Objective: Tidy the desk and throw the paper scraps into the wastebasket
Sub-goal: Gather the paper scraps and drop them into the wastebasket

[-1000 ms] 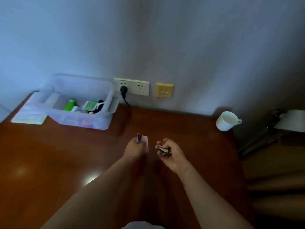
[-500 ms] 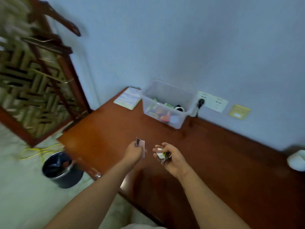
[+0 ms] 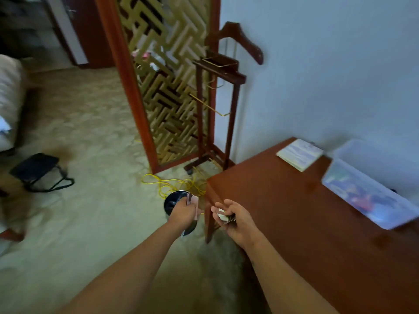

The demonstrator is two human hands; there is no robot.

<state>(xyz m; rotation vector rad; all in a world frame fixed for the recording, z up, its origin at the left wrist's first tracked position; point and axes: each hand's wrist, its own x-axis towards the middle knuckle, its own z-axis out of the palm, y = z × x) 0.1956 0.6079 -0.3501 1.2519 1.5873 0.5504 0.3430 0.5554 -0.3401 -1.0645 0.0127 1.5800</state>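
Two lots of paper are held. A pinkish scrap (image 3: 194,203) stands upright, pinched in the curled fingers of the left hand (image 3: 182,211). A few folded white and dark scraps (image 3: 223,217) lie in the cupped right hand (image 3: 237,220), whose fingers curl round them. Just beyond and beneath the left hand stands the wastebasket (image 3: 172,199), dark and round, on the carpet (image 3: 90,223) and largely hidden by that hand. The right hand is over the left edge of the table (image 3: 294,211). Well to its right on the table lie a booklet (image 3: 299,154) and a clear plastic box (image 3: 367,193), both blurred. Beyond the left hand a yellow cable (image 3: 172,184) lies looped on the carpet, with a wooden valet stand (image 3: 217,98) and a lattice screen (image 3: 167,75) behind it.
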